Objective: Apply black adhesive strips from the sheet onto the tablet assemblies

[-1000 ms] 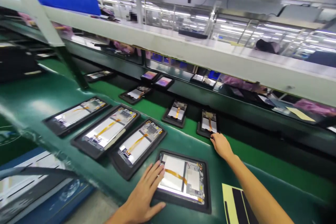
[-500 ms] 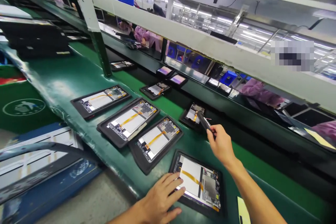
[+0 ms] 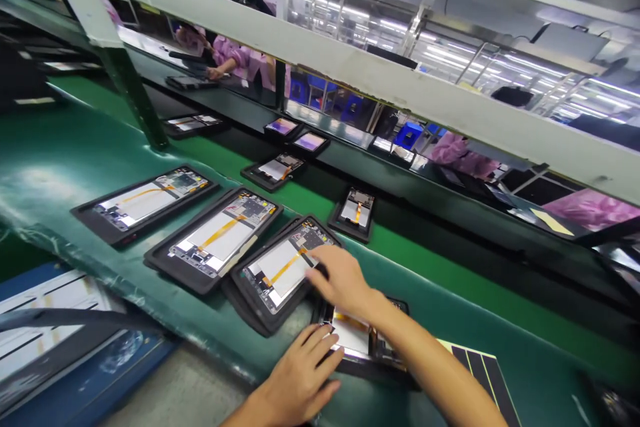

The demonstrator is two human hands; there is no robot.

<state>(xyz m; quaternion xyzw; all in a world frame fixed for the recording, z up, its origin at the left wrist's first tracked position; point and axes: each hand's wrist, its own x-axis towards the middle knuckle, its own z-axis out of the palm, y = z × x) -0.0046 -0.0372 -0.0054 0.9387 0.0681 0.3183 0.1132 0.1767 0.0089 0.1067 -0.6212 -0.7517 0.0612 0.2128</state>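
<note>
My left hand (image 3: pixel 300 373) lies open, fingers spread flat on the near left edge of an open tablet (image 3: pixel 353 340) that shows a white panel and an orange ribbon cable. My right arm crosses over that tablet. My right hand (image 3: pixel 340 277) closes thumb and fingers on the right edge of another open tablet (image 3: pixel 277 270), which lies slightly tilted on a black frame beneath it. Two more open tablets (image 3: pixel 223 237) (image 3: pixel 143 200) lie in a row to the left on the green bench (image 3: pixel 60 160).
Open tablets (image 3: pixel 353 213) (image 3: pixel 273 170) ride the green conveyor behind. A white beam (image 3: pixel 400 100) and a green post (image 3: pixel 133 107) stand above it. A yellow-and-black striped sheet (image 3: pixel 475 363) lies right. A blue tray (image 3: pixel 50 333) sits lower left. People in pink sleeves (image 3: pixel 235 60) work opposite.
My right hand lifted a tablet off the conveyor, swung it left and now holds a tablet in the row. The left hand stayed on the nearest tablet.
</note>
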